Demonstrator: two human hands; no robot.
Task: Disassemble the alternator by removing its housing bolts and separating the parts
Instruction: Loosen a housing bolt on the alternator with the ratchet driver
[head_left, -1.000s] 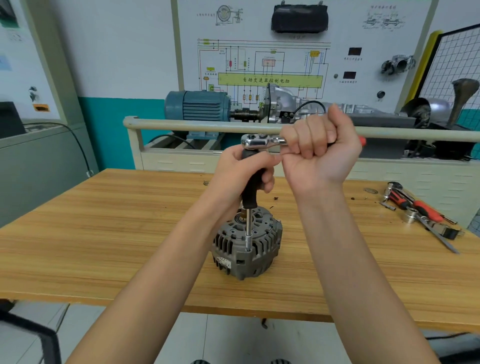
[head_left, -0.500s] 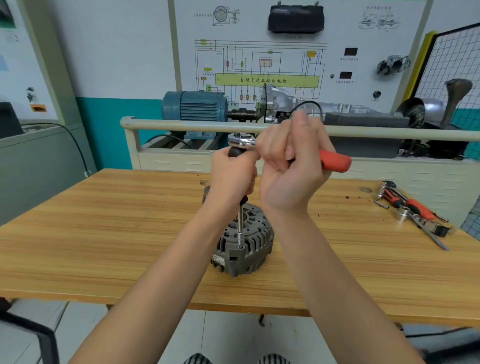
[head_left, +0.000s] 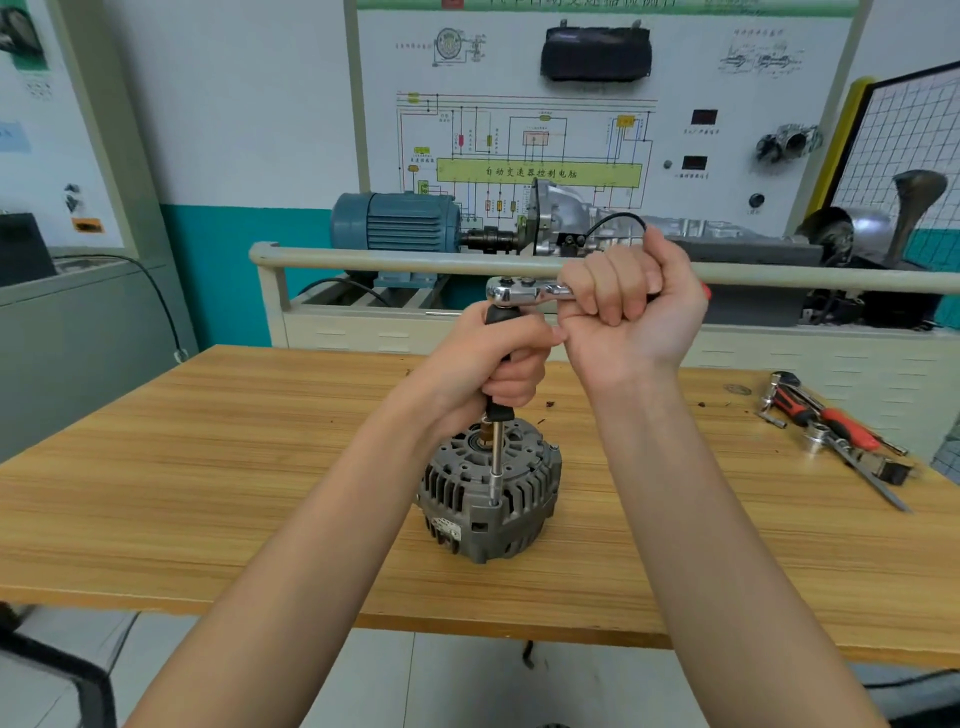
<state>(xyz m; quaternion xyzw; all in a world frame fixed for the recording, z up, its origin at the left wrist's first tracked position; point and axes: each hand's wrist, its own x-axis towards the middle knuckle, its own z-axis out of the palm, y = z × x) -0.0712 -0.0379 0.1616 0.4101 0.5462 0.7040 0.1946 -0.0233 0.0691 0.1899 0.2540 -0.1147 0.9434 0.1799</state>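
Observation:
A grey ribbed alternator (head_left: 493, 493) stands on the wooden table (head_left: 208, 467) near its front edge. A steel extension bar (head_left: 497, 462) runs straight down into a bolt hole at the housing's front rim. My left hand (head_left: 498, 358) grips the black handle on top of that bar. A chrome ratchet head (head_left: 519, 291) sits on the handle's upper end. My right hand (head_left: 631, 306) grips the ratchet's red handle, which is almost wholly hidden in my fist.
Loose tools (head_left: 836, 436), among them a red-handled one and sockets, lie at the table's right side. Behind the table runs a beige rail (head_left: 363, 260) in front of a trainer stand with a blue motor (head_left: 395, 221) and a wiring board.
My right hand swung the ratchet handle toward me and leftward, then back out to the right. My left hand kept its grip on the black handle throughout.

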